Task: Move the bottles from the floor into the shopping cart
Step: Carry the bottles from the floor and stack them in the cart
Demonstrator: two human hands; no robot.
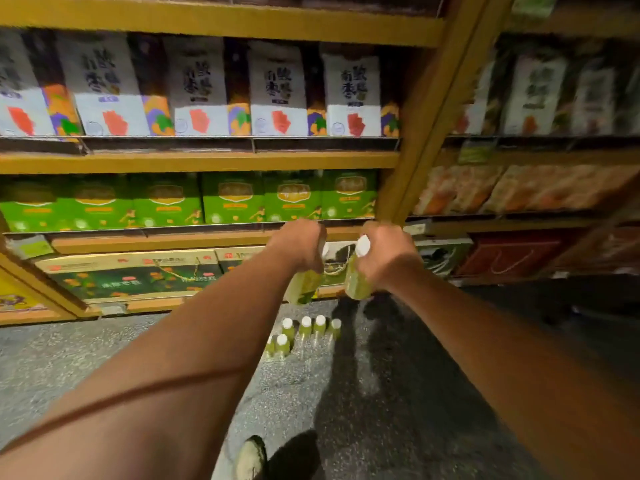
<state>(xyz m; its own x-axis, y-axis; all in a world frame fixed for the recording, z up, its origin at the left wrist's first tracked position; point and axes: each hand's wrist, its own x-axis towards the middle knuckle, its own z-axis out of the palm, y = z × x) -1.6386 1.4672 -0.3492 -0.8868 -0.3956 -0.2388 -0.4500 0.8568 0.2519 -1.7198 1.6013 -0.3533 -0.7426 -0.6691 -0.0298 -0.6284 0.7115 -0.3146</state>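
A big yellow wooden shelf (207, 162) stands right behind the bottles on the floor (306, 329) and fills the whole top of the view. The grey speckled floor (104, 358) spreads out all around the bottles on the floor. Two bare arms reach out over them: the left arm (173, 375) comes in from the left side and the right arm (519, 358) from the right side. High above the bottles on the floor, on the shelf, stand white packs (277, 88) with dark writing, and one board lower sits a row of green boxes (232, 199). On the lowest board, behind the bottles on the floor and to their left, lie flat dark green boxes (131, 278) with string handles. Behind them and to their right is a red box (512, 252). The left hand (299, 242) is up in the air above the bottles on the floor, with its fingers curled tight round a green bottle (303, 285). The right hand (386, 252) is just beside it, also above them, and grips a second green bottle (356, 278) near its white cap. The two held bottles hang close side by side, tilted. The bottles on the floor are six small green ones with white caps — four stand in a row at the back and two stand in front on the left. Nearer than them, at the bottom edge, is the tip of one pale shoe (251, 457).
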